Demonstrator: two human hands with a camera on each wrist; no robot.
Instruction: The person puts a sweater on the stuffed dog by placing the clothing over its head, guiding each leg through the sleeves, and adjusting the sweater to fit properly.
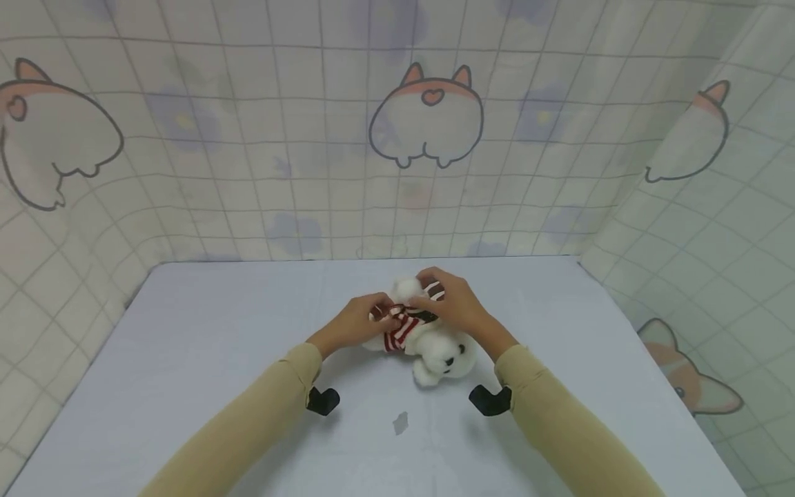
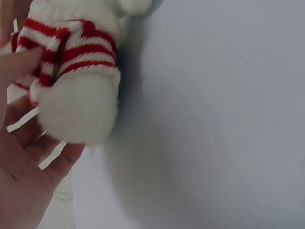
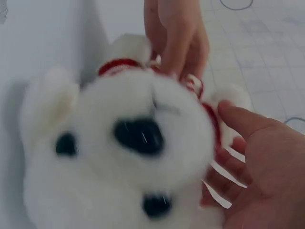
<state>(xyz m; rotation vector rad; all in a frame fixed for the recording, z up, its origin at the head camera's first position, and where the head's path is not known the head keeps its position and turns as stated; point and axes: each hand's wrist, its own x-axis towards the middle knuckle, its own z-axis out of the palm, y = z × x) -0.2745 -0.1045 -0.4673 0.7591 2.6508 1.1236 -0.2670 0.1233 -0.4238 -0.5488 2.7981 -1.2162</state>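
Observation:
A white stuffed bear (image 1: 442, 351) lies on the table, its head toward the lower right in the head view. It wears a red-and-white striped knitted sweater (image 2: 88, 50). My left hand (image 1: 359, 320) holds the sweater at the lower body, thumb on the front and fingers behind. My right hand (image 1: 458, 305) holds the bear's upper side, with brown-and-white striped cloth (image 1: 437, 290) by its fingers. In the right wrist view, the bear's dark nose (image 3: 139, 136) faces the camera, and the right thumb (image 3: 231, 112) lies by the sweater's red edge.
The white table (image 1: 205, 345) spreads out around the bear. A small grey patch (image 1: 400, 423) marks its surface nearer to me. Behind and at both sides hangs a checked curtain (image 1: 298, 172) printed with corgis.

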